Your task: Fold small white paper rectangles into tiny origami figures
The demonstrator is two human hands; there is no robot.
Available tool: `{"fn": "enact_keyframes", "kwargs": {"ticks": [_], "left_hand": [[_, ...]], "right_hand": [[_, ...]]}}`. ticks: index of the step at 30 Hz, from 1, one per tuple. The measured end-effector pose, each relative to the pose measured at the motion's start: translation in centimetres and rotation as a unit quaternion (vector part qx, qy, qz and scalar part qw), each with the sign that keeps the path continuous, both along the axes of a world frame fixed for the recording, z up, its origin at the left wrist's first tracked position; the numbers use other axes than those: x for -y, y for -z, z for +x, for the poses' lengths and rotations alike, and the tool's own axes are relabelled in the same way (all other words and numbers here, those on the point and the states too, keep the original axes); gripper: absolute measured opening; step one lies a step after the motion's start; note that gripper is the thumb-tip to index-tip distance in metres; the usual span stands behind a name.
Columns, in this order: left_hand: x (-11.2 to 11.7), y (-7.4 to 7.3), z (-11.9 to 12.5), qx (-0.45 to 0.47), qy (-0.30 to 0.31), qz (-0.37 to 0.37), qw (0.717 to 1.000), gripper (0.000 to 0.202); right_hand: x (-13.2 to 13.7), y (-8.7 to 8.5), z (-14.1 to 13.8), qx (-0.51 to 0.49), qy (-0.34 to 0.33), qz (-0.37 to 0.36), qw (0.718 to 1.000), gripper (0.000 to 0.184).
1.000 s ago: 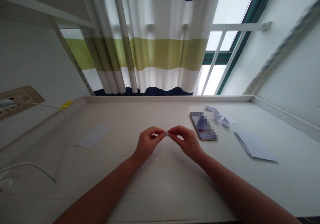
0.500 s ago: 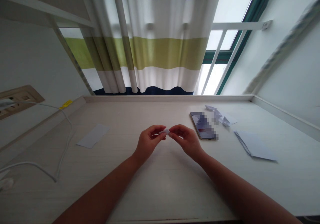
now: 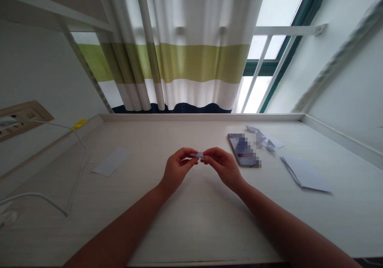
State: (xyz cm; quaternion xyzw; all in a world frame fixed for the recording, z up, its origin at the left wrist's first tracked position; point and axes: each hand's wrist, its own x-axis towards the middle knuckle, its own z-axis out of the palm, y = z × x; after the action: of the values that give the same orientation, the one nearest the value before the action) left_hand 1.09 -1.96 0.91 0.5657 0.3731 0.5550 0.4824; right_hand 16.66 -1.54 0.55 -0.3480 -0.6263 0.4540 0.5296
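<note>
A small folded piece of white paper (image 3: pixel 198 155) is held above the middle of the desk, pinched between both hands. My left hand (image 3: pixel 179 166) grips its left end with thumb and fingers closed. On the other side, my right hand (image 3: pixel 223 166) pinches the right end the same way. The fingertips of the two hands nearly meet, hiding parts of the paper. Just right of my right hand lies a phone (image 3: pixel 243 152), its screen partly blurred out.
Behind the phone are several folded paper pieces (image 3: pixel 266 140). A stack of white paper (image 3: pixel 305 174) lies at the right. At the left are a single paper slip (image 3: pixel 112 162) and a white cable (image 3: pixel 78 176) running from a wall socket (image 3: pixel 26 118). A raised rim (image 3: pixel 197 117) edges the desk's back.
The folded paper has tilted slightly between my fingers, showing a flatter, more pointed shape. Both hands have shifted only a little; the other things stay put.
</note>
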Motion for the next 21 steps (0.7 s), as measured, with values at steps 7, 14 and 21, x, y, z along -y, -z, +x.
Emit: {"fn": "enact_keyframes", "kwargs": {"ticks": [7, 14, 21], "left_hand": [[0.18, -0.27, 0.02, 0.001, 0.036, 0.016, 0.999, 0.021], [0.18, 0.08, 0.22, 0.032, 0.062, 0.01, 0.998, 0.031], [0.17, 0.07, 0.25, 0.033, 0.06, 0.006, 0.998, 0.037]], "right_hand": [[0.2, 0.01, -0.23, -0.001, 0.013, 0.016, 1.0, 0.016], [-0.1, 0.6, -0.27, -0.024, 0.027, 0.035, 0.999, 0.009], [-0.25, 0.79, -0.25, -0.035, 0.025, 0.013, 0.999, 0.019]]}}
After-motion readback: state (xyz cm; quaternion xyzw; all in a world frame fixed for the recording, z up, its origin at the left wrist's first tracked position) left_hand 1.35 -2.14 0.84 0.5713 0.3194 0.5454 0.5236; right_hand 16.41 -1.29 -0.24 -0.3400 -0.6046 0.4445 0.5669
